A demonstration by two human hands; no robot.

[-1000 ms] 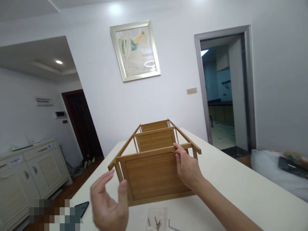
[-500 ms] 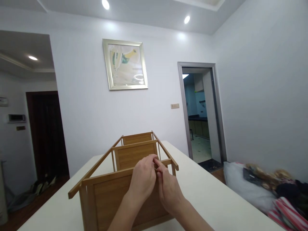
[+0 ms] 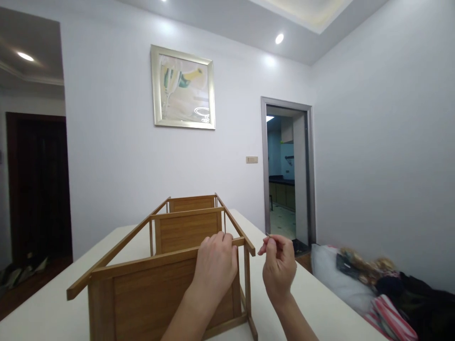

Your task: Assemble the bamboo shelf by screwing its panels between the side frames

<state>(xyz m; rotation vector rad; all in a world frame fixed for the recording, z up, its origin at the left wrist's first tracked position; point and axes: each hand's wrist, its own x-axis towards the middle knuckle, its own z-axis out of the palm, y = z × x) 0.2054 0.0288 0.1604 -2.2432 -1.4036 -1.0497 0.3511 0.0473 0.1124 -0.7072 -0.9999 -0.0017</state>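
Note:
A brown wooden rack (image 3: 177,284) with several panel shelves lies on its side on a white table (image 3: 305,322). My left hand (image 3: 215,265) is closed over the top edge of the nearest shelf panel, its fingers curled behind the board. To the right of the rack, in the air and apart from it, my right hand (image 3: 279,265) pinches a small thin piece (image 3: 269,235) between thumb and forefinger. Only its tip shows, too small to tell its kind. The near end of the rack's right rail (image 3: 249,244) lies between the two hands.
Clothes and a striped cloth (image 3: 391,312) are heaped with a pale plastic bag (image 3: 330,270) beyond the table's right edge. A doorway (image 3: 284,189) opens in the far wall. A framed picture (image 3: 183,87) hangs above the rack.
My right hand has left the shelf edge and moved right, with the small thin piece between its fingers. My left hand stays on the panel. The view has turned slightly right.

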